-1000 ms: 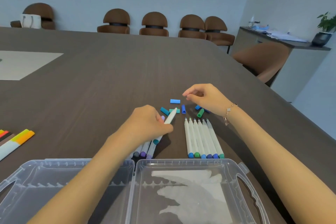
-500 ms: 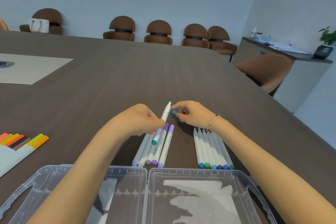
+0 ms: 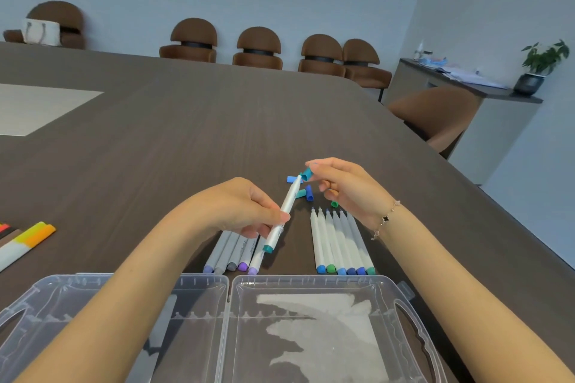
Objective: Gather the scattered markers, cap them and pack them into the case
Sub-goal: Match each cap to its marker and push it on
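The left hand (image 3: 239,211) is curled around one white pen (image 3: 284,213), and its grip pinches the pen near the middle. The pen is up off the surface (image 3: 186,140) and tilts, with its teal end low at 6 o'clock and its bare tip high at 12 o'clock. The right hand (image 3: 345,186) pinches one teal cap (image 3: 306,174) between thumb and first finger. The cap is right at the pen's tip, and I cannot tell if it is on yet.

Under the left hand lie five pens (image 3: 231,253) side by side, with grey and purple ends pointing at 6 o'clock. Just to the right, at 3 o'clock from them, lie six more pens (image 3: 340,242) in a neat row. Their ends are blue and green, and their bare tips point at 12 o'clock.

Four loose caps show on the surface past that row. One is light blue (image 3: 290,179), one is dark blue (image 3: 309,192), one is teal (image 3: 300,194), and one is green (image 3: 334,204). The right hand may hide more.

The clear case (image 3: 230,283) lies open at 6 o'clock, close to the person, with two halves side by side. Both arms reach over it.

Far off at 9 o'clock, some yellow and orange pens (image 3: 34,235) lie at the edge of the view. I cannot count them.

Six brown chairs (image 3: 258,48) stand around the far side. One plant (image 3: 543,67) sits on a side cabinet at 2 o'clock.
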Demonstrator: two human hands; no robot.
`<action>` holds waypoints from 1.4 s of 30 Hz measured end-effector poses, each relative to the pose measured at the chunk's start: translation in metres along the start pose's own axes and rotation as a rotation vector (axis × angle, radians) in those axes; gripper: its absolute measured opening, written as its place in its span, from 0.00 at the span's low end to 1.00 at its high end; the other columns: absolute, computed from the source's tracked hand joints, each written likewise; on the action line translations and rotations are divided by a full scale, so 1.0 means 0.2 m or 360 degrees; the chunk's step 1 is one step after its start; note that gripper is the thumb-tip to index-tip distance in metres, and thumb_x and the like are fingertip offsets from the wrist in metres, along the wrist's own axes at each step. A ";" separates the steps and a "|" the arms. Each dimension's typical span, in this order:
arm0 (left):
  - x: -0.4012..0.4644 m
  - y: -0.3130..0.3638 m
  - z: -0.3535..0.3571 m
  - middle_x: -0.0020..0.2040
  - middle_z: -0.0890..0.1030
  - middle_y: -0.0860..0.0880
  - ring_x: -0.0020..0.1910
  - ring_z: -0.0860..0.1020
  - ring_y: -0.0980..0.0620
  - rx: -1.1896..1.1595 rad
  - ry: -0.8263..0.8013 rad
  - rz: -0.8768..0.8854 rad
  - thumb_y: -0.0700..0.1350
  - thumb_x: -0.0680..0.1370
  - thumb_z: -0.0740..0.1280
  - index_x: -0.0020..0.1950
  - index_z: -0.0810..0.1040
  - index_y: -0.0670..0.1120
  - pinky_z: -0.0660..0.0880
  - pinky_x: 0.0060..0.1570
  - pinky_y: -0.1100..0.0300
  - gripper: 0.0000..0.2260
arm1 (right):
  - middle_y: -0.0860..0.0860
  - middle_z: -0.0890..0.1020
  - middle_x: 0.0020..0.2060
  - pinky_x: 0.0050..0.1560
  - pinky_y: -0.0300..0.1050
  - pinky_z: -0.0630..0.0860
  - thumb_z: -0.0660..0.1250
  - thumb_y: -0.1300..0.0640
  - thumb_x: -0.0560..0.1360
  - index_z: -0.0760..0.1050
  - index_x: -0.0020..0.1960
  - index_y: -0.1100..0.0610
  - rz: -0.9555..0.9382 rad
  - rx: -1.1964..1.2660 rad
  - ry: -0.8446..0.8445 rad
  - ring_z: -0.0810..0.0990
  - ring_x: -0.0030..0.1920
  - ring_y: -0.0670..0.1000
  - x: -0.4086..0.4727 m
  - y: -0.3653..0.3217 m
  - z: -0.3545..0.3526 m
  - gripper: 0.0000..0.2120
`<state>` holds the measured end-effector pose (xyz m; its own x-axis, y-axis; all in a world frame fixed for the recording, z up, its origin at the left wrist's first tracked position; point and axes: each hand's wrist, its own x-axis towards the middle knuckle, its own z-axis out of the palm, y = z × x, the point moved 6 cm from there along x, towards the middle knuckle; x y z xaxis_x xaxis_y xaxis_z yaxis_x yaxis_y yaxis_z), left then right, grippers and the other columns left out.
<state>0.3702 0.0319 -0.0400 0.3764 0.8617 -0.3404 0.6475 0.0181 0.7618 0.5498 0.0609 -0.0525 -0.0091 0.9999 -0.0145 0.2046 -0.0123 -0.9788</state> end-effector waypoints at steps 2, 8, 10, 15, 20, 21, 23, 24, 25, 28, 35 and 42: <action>0.00 0.00 0.00 0.44 0.84 0.49 0.41 0.80 0.54 -0.0005 0.0004 0.0002 0.50 0.74 0.70 0.47 0.84 0.47 0.75 0.33 0.68 0.08 | 0.49 0.81 0.44 0.37 0.35 0.71 0.64 0.51 0.77 0.79 0.55 0.55 -0.0014 -0.0047 0.0040 0.73 0.39 0.46 0.00 0.00 0.00 0.12; 0.01 0.00 0.01 0.46 0.83 0.49 0.38 0.80 0.55 -0.0034 -0.0020 0.0012 0.49 0.74 0.70 0.51 0.84 0.46 0.78 0.36 0.68 0.10 | 0.47 0.82 0.44 0.39 0.36 0.71 0.64 0.51 0.77 0.80 0.55 0.53 -0.0088 -0.0098 0.0128 0.72 0.39 0.46 0.00 -0.03 -0.03 0.11; 0.02 0.00 0.02 0.46 0.83 0.49 0.38 0.79 0.55 -0.0047 -0.0002 0.0023 0.49 0.74 0.70 0.51 0.83 0.46 0.79 0.40 0.67 0.10 | 0.46 0.82 0.44 0.40 0.37 0.71 0.64 0.50 0.77 0.80 0.54 0.52 -0.0103 -0.0205 0.0072 0.73 0.40 0.46 -0.01 -0.03 -0.02 0.10; 0.03 0.00 0.03 0.44 0.80 0.49 0.38 0.76 0.54 0.0016 0.0096 0.0030 0.48 0.77 0.66 0.54 0.82 0.44 0.76 0.39 0.66 0.11 | 0.46 0.82 0.40 0.39 0.38 0.71 0.64 0.53 0.77 0.81 0.51 0.53 -0.0136 -0.0257 0.0017 0.73 0.38 0.45 -0.01 -0.03 0.02 0.08; 0.05 0.04 0.05 0.44 0.81 0.49 0.38 0.75 0.54 -0.0095 0.0302 0.0126 0.50 0.76 0.68 0.47 0.84 0.48 0.75 0.40 0.62 0.08 | 0.54 0.80 0.42 0.38 0.34 0.73 0.62 0.53 0.78 0.77 0.49 0.63 -0.0266 -0.0161 0.0204 0.74 0.36 0.45 0.00 -0.06 -0.02 0.12; 0.04 0.04 0.06 0.44 0.82 0.49 0.39 0.76 0.53 -0.0111 0.0329 0.0147 0.51 0.75 0.69 0.46 0.84 0.48 0.75 0.41 0.62 0.08 | 0.55 0.79 0.42 0.38 0.34 0.73 0.62 0.53 0.78 0.76 0.48 0.63 -0.0292 -0.0138 0.0213 0.74 0.35 0.45 0.00 -0.06 -0.02 0.12; 0.04 0.05 0.09 0.44 0.82 0.49 0.40 0.75 0.53 -0.0136 0.0383 0.0161 0.51 0.75 0.69 0.48 0.85 0.47 0.74 0.40 0.62 0.09 | 0.55 0.78 0.43 0.39 0.34 0.73 0.63 0.53 0.78 0.75 0.46 0.62 -0.0317 -0.0094 0.0195 0.75 0.35 0.44 0.00 -0.06 -0.01 0.11; 0.03 0.05 0.09 0.44 0.82 0.49 0.40 0.75 0.53 -0.0150 0.0411 0.0162 0.50 0.75 0.69 0.49 0.85 0.46 0.73 0.38 0.63 0.09 | 0.55 0.78 0.43 0.39 0.34 0.73 0.62 0.54 0.78 0.74 0.46 0.62 -0.0324 -0.0093 0.0187 0.75 0.35 0.43 0.00 -0.06 0.00 0.11; 0.03 0.05 0.10 0.45 0.82 0.48 0.39 0.75 0.53 -0.0164 0.0436 0.0161 0.50 0.75 0.69 0.49 0.85 0.46 0.71 0.36 0.63 0.10 | 0.56 0.78 0.43 0.38 0.33 0.73 0.62 0.54 0.78 0.74 0.46 0.63 -0.0332 -0.0100 0.0184 0.75 0.34 0.43 0.00 -0.05 0.00 0.11; 0.02 0.04 0.09 0.45 0.83 0.47 0.40 0.75 0.53 -0.0164 0.0445 0.0137 0.50 0.75 0.69 0.49 0.85 0.46 0.71 0.36 0.64 0.10 | 0.58 0.79 0.45 0.39 0.34 0.73 0.62 0.55 0.78 0.74 0.47 0.64 -0.0345 -0.0146 0.0179 0.75 0.36 0.45 0.01 -0.05 0.01 0.11; 0.08 -0.03 0.11 0.38 0.84 0.47 0.35 0.80 0.55 0.0253 0.0463 0.0017 0.54 0.73 0.70 0.40 0.83 0.44 0.78 0.40 0.62 0.13 | 0.44 0.78 0.50 0.38 0.27 0.72 0.58 0.48 0.79 0.74 0.60 0.51 -0.0378 -0.0762 0.0160 0.76 0.47 0.42 0.03 -0.06 -0.01 0.13; 0.10 -0.07 0.15 0.50 0.81 0.46 0.45 0.82 0.50 0.0615 0.0512 -0.0030 0.53 0.75 0.68 0.54 0.77 0.42 0.78 0.47 0.62 0.15 | 0.52 0.80 0.54 0.48 0.36 0.70 0.59 0.57 0.79 0.78 0.57 0.57 -0.0200 -0.1036 0.0536 0.74 0.48 0.44 0.09 0.07 -0.37 0.11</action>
<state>0.3882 0.0337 -0.0736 0.1783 0.9768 -0.1187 0.8733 -0.1015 0.4764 0.6243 0.0788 -0.0516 0.2087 0.9439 0.2557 0.7612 0.0073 -0.6485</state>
